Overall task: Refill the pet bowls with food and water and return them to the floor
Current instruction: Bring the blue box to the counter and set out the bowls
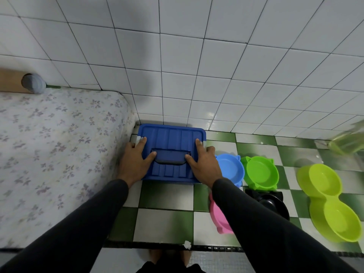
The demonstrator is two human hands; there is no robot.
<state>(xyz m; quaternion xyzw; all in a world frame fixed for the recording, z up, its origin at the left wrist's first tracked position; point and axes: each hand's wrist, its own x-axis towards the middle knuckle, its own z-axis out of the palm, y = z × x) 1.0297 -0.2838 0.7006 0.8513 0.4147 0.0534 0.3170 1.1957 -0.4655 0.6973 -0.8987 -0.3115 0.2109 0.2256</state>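
A blue plastic storage box (171, 138) with a ribbed lid and a dark handle stands on the floor against the tiled wall. My left hand (135, 159) lies flat on the lid's left side, fingers straight, thumb by the handle. My right hand (204, 161) lies flat on the lid's right side in the same way. To the right on the floor sit a light blue bowl (231, 167), a green bowl (261, 172), a black bowl (272, 202), a pink bowl (218, 219) partly behind my right sleeve, and a lime double bowl (331, 201). All the bowls look empty.
A mattress (55, 150) with a flowered cover fills the left side, touching the box. A blurred pale green container (348, 142) stands at the far right by the wall. The floor is green and white checked tile (165, 223). My feet show at the bottom edge.
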